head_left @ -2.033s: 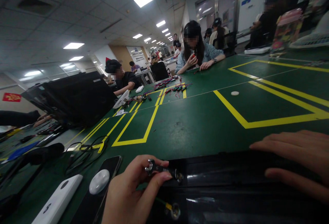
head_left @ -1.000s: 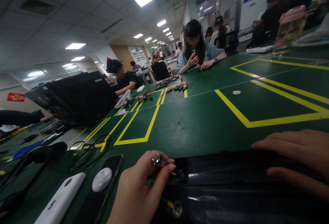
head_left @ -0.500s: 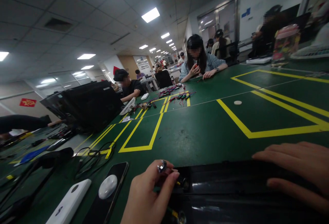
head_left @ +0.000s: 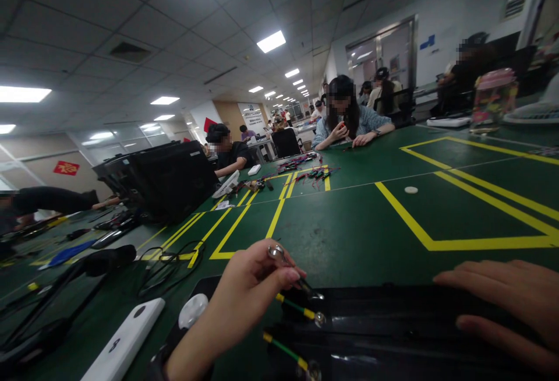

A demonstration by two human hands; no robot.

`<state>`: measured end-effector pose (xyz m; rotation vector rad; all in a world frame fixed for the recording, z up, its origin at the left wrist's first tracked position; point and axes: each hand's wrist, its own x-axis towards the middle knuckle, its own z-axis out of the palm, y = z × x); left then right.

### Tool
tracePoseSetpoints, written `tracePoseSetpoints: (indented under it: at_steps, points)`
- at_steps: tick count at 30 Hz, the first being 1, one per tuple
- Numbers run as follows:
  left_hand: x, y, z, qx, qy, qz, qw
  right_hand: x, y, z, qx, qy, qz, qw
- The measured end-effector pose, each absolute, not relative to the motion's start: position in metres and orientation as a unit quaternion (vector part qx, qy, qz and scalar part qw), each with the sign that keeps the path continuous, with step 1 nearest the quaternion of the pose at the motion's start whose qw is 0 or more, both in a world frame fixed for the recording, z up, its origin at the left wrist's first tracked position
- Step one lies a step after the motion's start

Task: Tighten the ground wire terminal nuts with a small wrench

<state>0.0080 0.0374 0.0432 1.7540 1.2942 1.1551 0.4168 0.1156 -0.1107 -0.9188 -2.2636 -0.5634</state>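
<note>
The black panel lies on the green tabletop, nearest the wearer. Off its left end, the left hand pinches a small wrench between thumb and fingers. The wrench's long axis slants: one shiny end rises above the thumb, the other points down and rightward, over the panel's far left corner. That lower end sits just beside the upper fastener, on its far side, and appears clear of it. A lower fastener lies nearer the wearer on the same panel end; a green-and-yellow wire runs to each. The right hand, spread and holding nothing visible, is at the panel's right part, well apart from both fasteners; whether its palm presses there, I cannot tell.
</note>
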Motion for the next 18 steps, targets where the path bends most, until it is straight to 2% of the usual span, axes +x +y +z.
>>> tracePoseSetpoints:
  at_steps: [6, 18]
  points:
    - [0.001, 0.037, 0.023, 0.693, 0.486, 0.411, 0.337, 0.419, 0.117, -0.113, -0.358, -0.85, -0.244, 0.3]
    - [0.0, 0.035, 0.014, 0.711, 0.493, 0.382, 0.324, 0.417, 0.109, -0.101, -0.375, -0.865, -0.21, 0.261]
